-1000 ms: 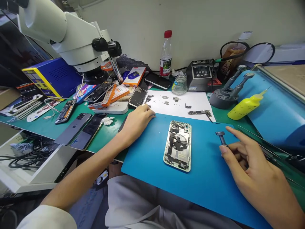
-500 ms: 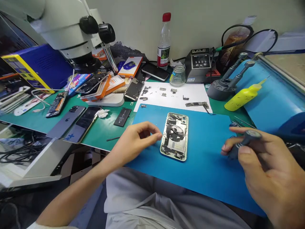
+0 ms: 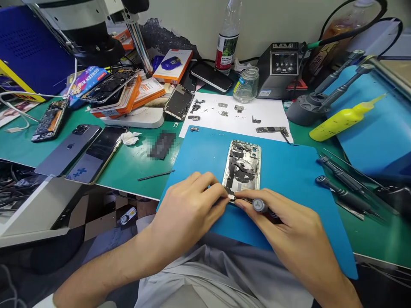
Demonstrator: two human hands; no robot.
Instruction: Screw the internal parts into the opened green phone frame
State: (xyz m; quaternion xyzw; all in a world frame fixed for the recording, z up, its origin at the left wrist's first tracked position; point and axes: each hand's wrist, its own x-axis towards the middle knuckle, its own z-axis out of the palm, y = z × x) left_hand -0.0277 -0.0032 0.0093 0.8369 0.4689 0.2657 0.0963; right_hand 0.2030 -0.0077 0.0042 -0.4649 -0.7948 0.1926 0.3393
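Note:
An opened phone housing (image 3: 243,167), its inside facing up, lies on the blue mat (image 3: 199,160). Over its lower end, my left hand (image 3: 192,205) is closed, thumb and finger pinched at the bottom edge. What they pinch, if anything, is too small to name. My right hand (image 3: 289,226) grips a screwdriver (image 3: 259,205) with a round grey cap, held nearly level across the palm. Its thumb and forefinger meet the left fingertips at the housing's bottom edge. The screwdriver's tip is hidden by the fingers.
White paper (image 3: 212,128) behind the mat carries small phone parts and a logic board (image 3: 272,129). More screwdrivers (image 3: 343,194) lie at right, beside a yellow bottle (image 3: 346,122). Phones (image 3: 69,147) and a black pry stick (image 3: 156,175) lie at left. A microscope (image 3: 96,42) overhangs the back left.
My right hand has come in from the right with the screwdriver to the housing's lower end. My left hand has moved right and closed there. The view has shifted too.

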